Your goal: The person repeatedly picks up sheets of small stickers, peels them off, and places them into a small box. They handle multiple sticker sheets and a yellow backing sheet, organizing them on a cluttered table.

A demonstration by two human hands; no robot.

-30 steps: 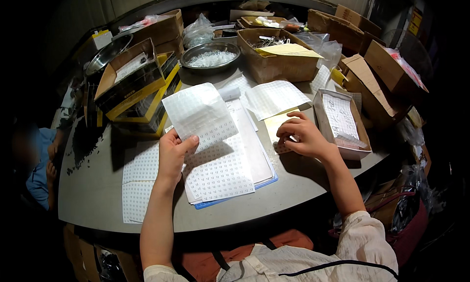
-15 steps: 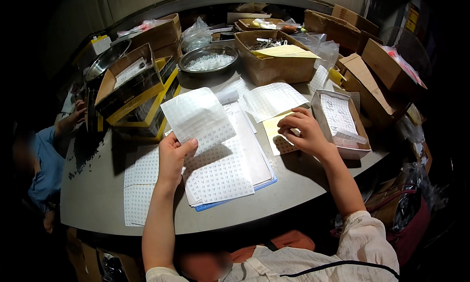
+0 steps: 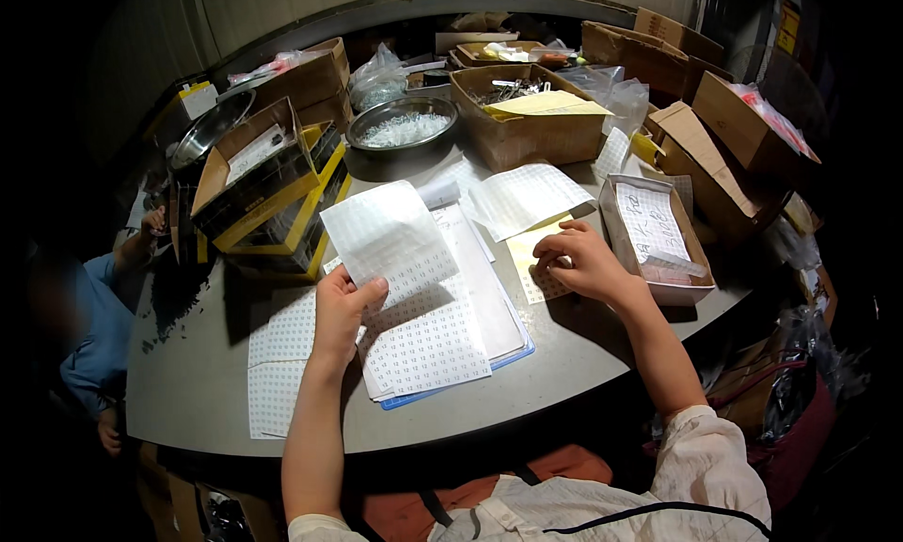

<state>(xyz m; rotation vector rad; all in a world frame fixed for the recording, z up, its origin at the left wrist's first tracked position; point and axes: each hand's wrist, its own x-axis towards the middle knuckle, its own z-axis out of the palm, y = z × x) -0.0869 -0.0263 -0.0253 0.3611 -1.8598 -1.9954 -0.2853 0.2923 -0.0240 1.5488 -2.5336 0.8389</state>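
Note:
My left hand (image 3: 344, 314) pinches the lower edge of a white sticker sheet (image 3: 388, 224) between thumb and fingers. The sheet is lifted and tilted, its upper part blank and small printed marks in rows along its lower part. Beneath it, another printed sticker sheet (image 3: 428, 349) lies on a stack of papers over a blue clipboard (image 3: 513, 356). My right hand (image 3: 593, 267) hovers over a yellow sticker sheet (image 3: 532, 256), fingers curled and thumb close to them. Whatever may be between those fingertips is too small to make out.
Further sticker sheets (image 3: 280, 391) lie left of the clipboard. A small box (image 3: 698, 280) stands right; a metal bowl of clear pieces (image 3: 403, 156) and a large carton (image 3: 527, 142) stand behind. Black-and-yellow boxes (image 3: 268, 213) rise at left, near a person in blue (image 3: 99, 321).
The view has shifted slightly, carrying the table's left side rightward. My left hand keeps its hold on the sheet. My right fingers have drawn down a little over the yellow sheet.

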